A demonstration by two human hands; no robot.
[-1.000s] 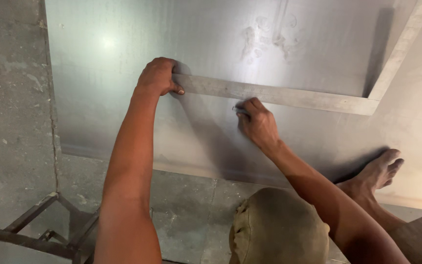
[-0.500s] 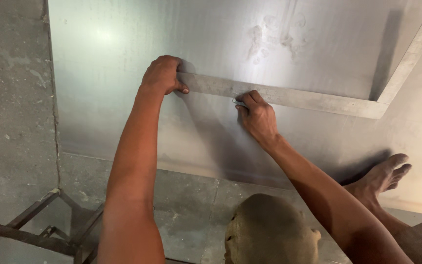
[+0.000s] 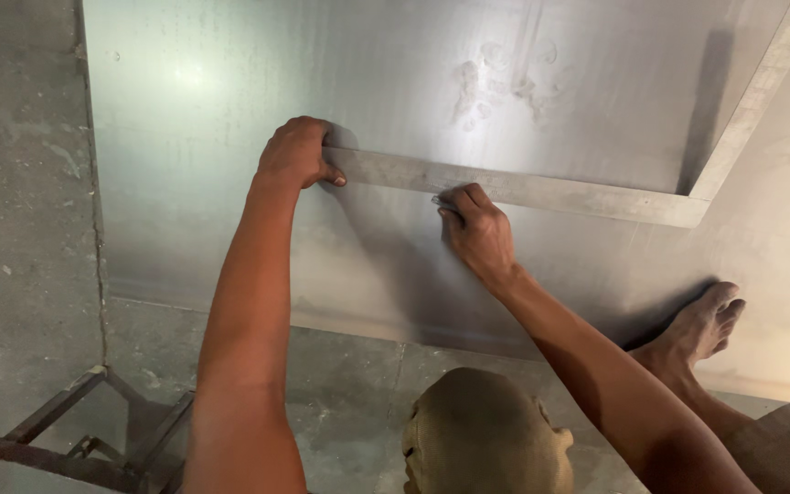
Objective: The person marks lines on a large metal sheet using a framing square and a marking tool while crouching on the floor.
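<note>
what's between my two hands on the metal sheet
In the head view, a bare stretch of the steel square's arm spans between left hand and right hand.

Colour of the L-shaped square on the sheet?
Dull silver-grey metal square, much like the sheet; head view.

One metal sheet (image 3: 395, 101), one L-shaped steel square (image 3: 550, 190) on it, one small marking tool (image 3: 443, 203). Two hands: left hand (image 3: 296, 154), right hand (image 3: 477, 233). One bare foot (image 3: 701, 325), one metal frame (image 3: 75, 439).
</note>
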